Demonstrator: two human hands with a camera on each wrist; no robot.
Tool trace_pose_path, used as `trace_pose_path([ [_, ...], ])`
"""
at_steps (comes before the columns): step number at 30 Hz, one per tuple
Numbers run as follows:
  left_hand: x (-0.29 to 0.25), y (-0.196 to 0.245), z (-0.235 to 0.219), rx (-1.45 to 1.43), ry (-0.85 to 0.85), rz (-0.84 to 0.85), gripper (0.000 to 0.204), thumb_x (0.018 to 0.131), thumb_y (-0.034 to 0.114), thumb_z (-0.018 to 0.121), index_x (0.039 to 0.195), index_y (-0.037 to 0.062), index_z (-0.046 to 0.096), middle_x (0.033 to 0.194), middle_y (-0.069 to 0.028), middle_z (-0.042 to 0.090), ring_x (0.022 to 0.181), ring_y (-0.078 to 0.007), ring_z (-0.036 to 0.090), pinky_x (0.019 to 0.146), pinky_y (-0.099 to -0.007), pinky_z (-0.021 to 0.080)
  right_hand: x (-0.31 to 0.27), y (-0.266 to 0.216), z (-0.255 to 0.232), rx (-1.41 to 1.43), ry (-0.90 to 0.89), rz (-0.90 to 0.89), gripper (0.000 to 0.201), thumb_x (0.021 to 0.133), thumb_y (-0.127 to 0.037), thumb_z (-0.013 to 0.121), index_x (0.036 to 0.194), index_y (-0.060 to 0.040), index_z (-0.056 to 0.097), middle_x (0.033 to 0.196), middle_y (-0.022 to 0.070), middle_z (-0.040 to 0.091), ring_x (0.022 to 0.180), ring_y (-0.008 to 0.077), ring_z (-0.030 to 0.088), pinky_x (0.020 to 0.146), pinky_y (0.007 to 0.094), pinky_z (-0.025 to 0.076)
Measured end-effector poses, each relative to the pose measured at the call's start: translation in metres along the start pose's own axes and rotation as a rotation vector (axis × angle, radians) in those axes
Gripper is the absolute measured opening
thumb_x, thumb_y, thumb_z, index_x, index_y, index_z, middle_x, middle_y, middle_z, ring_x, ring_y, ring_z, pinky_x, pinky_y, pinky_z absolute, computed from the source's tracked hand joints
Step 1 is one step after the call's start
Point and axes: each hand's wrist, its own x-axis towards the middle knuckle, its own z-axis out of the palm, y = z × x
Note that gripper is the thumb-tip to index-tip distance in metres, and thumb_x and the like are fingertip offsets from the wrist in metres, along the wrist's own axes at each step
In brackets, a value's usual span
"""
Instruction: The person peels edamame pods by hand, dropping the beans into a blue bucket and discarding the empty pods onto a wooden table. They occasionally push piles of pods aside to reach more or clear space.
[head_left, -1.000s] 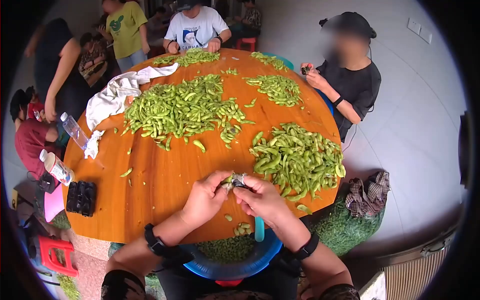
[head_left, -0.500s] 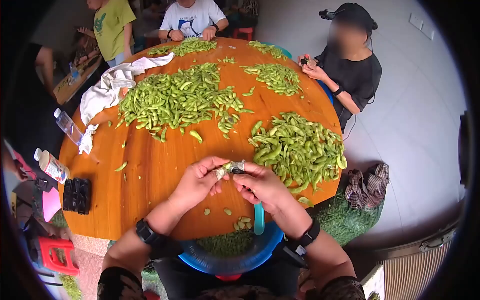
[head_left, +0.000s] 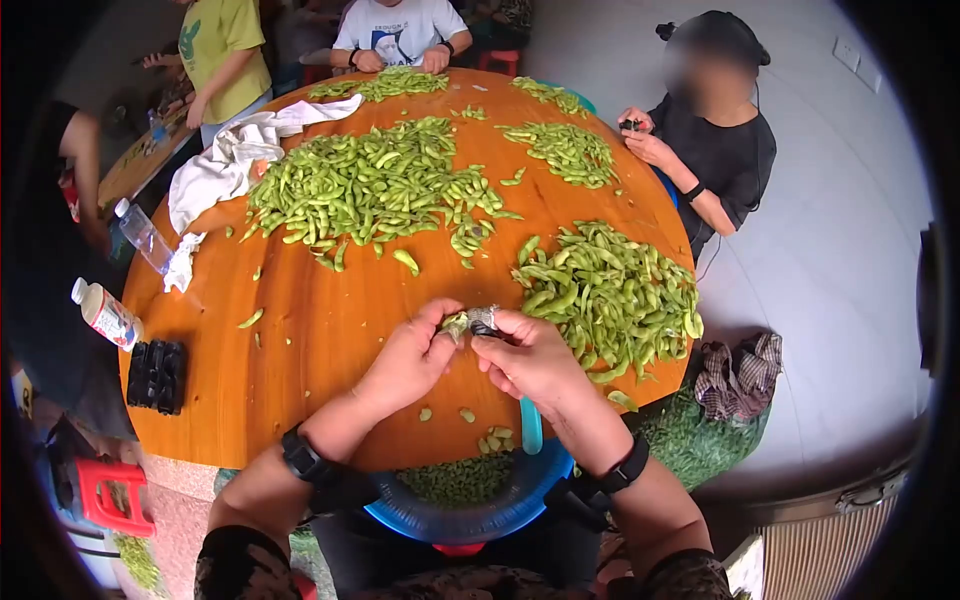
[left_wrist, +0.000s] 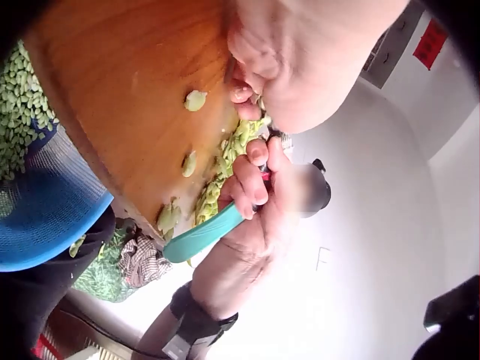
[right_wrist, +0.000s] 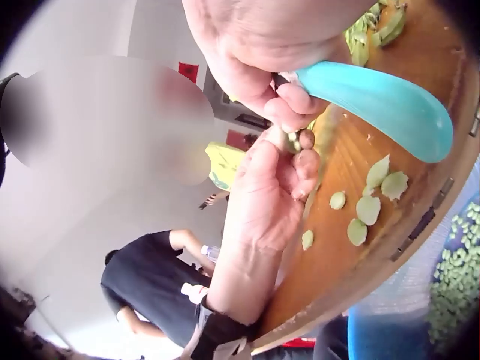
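Little has shifted: at the frame's lower middle, over the counter [head_left: 325, 330], the left hand [head_left: 402, 368] still pinches a green pod [head_left: 454, 325] (partly finger-hidden), while the right hand [head_left: 538, 370] grips a turquoise-handled tool [head_left: 531, 425]. This pod seems unfinished.

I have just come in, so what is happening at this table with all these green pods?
A person's left hand pinches a small green pod above the table. The right hand meets it there, holding a turquoise handle. A few loose beans lie near the table's edge, and more beans are in the blue basin below. Unopened-looking pods lie in heaps farther in, and other people are around the table.
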Motion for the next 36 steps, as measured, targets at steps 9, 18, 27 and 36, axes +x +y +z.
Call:
trace_pose_path([
  [9, -0.020, 0.031, -0.001, 0.390, -0.091, -0.160, 0.026, 0.085, 0.000, 0.049, 0.108, 0.0058, 0.057, 0.097, -0.0090, 0.062, 0.090, -0.0197, 0.060, 0.082, -0.0313, 0.047, -0.007, -0.001, -0.022, 0.032, 0.170, -0.099, 0.021, 0.089, -0.006, 0.056, 0.110, -0.0050, 0.061, 0.064, -0.0016, 0.052, 0.045, 0.0033, 0.041, 0.039, 0.0200, 0.031],
  [18, 0.032, 0.016, -0.052, 1.072, 0.299, 0.369, 0.025, 0.076, -0.003, 0.056, 0.098, 0.0051, 0.063, 0.102, -0.0099, 0.060, 0.102, -0.0310, 0.056, 0.091, -0.0413, 0.044, -0.025, -0.001, -0.066, -0.100, 0.183, -0.070, 0.009, 0.093, -0.010, 0.052, 0.091, -0.0041, 0.057, 0.067, -0.0004, 0.052, 0.044, 0.0047, 0.043, 0.038, 0.0211, 0.032],
  [27, 0.037, 0.005, -0.051, 0.968, 0.225, 0.345, 0.023, 0.085, -0.004, 0.051, 0.106, 0.0005, 0.059, 0.099, -0.0129, 0.063, 0.076, -0.0316, 0.063, 0.068, -0.0377, 0.051, -0.024, -0.002, -0.046, -0.245, 0.033, -0.074, 0.019, 0.091, -0.013, 0.056, 0.107, -0.0047, 0.061, 0.069, -0.0008, 0.056, 0.047, 0.0060, 0.046, 0.043, 0.0224, 0.039],
  [36, -0.006, 0.007, 0.000, -0.085, -0.045, 0.067, 0.034, 0.099, 0.005, 0.044, 0.132, 0.0048, 0.050, 0.091, 0.0000, 0.062, 0.071, -0.0071, 0.056, 0.063, -0.0216, 0.048, -0.010, -0.001, -0.015, -0.051, -0.129, -0.008, 0.017, 0.092, -0.012, 0.055, 0.104, -0.0019, 0.062, 0.070, 0.0000, 0.056, 0.050, 0.0052, 0.048, 0.045, 0.0206, 0.039],
])
